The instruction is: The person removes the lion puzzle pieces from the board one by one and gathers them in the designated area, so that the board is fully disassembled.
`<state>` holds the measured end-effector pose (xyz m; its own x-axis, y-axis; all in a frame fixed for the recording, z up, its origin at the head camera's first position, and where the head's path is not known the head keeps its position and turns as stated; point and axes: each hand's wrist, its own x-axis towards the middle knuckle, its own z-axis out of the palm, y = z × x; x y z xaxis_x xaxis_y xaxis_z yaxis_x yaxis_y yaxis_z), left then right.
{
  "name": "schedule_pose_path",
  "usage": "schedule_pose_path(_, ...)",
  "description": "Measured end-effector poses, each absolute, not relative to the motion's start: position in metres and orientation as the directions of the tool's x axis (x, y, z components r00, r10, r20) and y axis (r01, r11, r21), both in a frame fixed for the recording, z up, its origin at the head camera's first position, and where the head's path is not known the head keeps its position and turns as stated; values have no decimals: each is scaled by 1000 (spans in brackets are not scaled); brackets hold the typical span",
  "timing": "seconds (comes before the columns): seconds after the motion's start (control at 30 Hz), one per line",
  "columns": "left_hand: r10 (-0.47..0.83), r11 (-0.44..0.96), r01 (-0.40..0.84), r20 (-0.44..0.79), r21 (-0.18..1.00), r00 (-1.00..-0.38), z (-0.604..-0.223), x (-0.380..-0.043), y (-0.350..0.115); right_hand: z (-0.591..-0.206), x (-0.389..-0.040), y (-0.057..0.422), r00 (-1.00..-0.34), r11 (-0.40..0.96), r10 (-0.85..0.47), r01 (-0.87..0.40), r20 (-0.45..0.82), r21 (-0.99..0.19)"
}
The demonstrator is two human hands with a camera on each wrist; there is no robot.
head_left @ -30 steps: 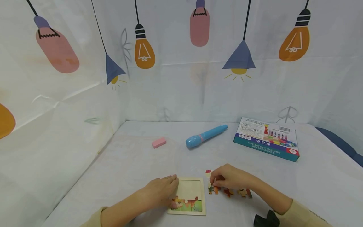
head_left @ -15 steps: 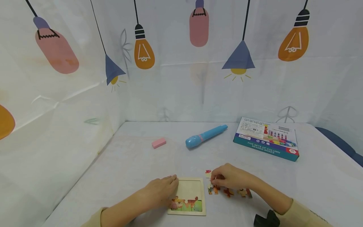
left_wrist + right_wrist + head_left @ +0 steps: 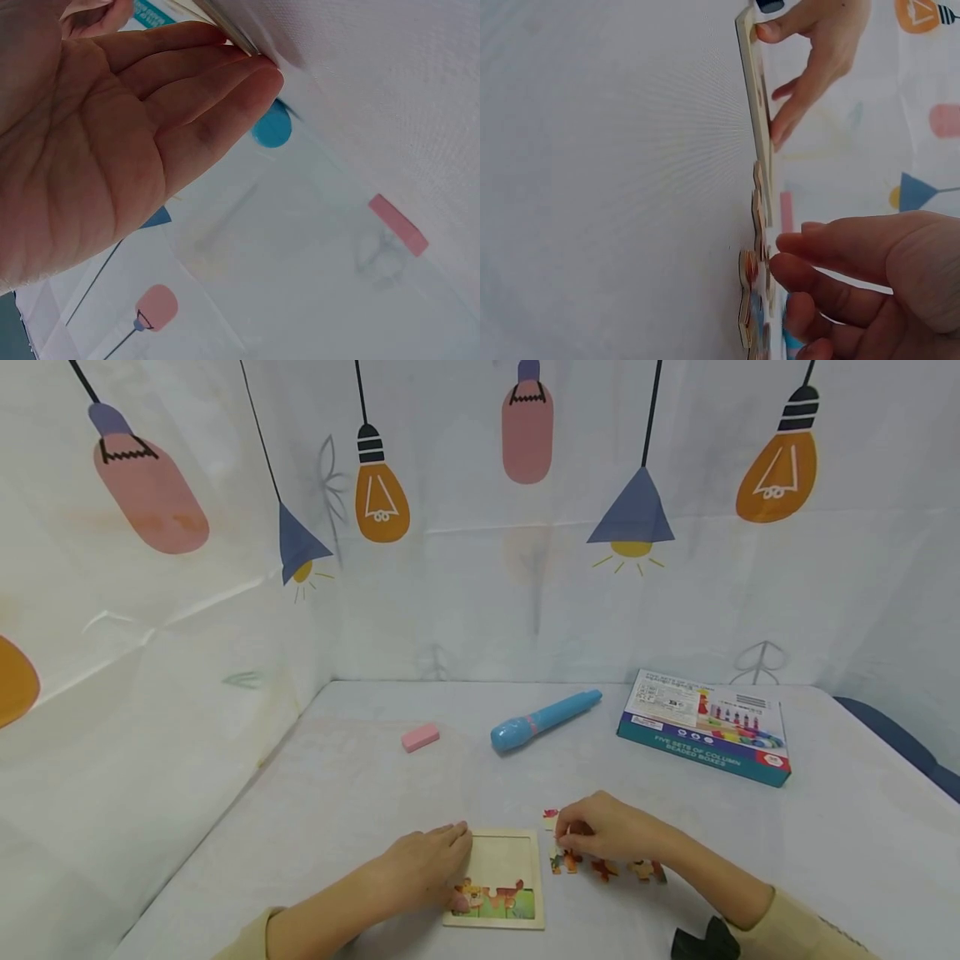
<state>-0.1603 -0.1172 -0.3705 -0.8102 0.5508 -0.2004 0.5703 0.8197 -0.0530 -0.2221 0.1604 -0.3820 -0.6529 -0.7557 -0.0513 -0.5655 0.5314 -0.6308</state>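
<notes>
In the head view my left hand [image 3: 426, 866] lies along the left side of a square wooden puzzle tray [image 3: 504, 928], fingers straight and touching its frame. Assembled pieces with an animal face and green grass [image 3: 495, 902] fill the tray's lower part; bare wood shows above. Right of the tray, my right hand [image 3: 611, 828] bends over loose puzzle pieces [image 3: 604, 869], its thumb and forefinger pinching at a puzzle piece [image 3: 767, 259] low on the table. That piece is largely hidden by the fingers. The right wrist view shows a few pieces edge-on, some stacked [image 3: 745, 300].
Farther back lie a pink block [image 3: 421, 737] and a blue toy microphone [image 3: 546, 720]. A boxed bead set [image 3: 705, 728] sits at the back right. Behind the white table hangs a sheet printed with lamps [image 3: 480, 602].
Both hands keep nearly the same place. The right fingers shift only slightly over the loose pieces; the tray stays still.
</notes>
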Motion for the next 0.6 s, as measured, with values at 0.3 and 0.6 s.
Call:
schedule_pose_path(0.3,550,819,571,-203,-58,-810,-371,-161,-117,-376,-209,148,-687,580,-725,-652,56,-489)
schedule_pose_path(0.6,565,808,585,-187,-74,-804,-372,-161,-119,-377,-188,137,-637,554,-764,-729,103,-401)
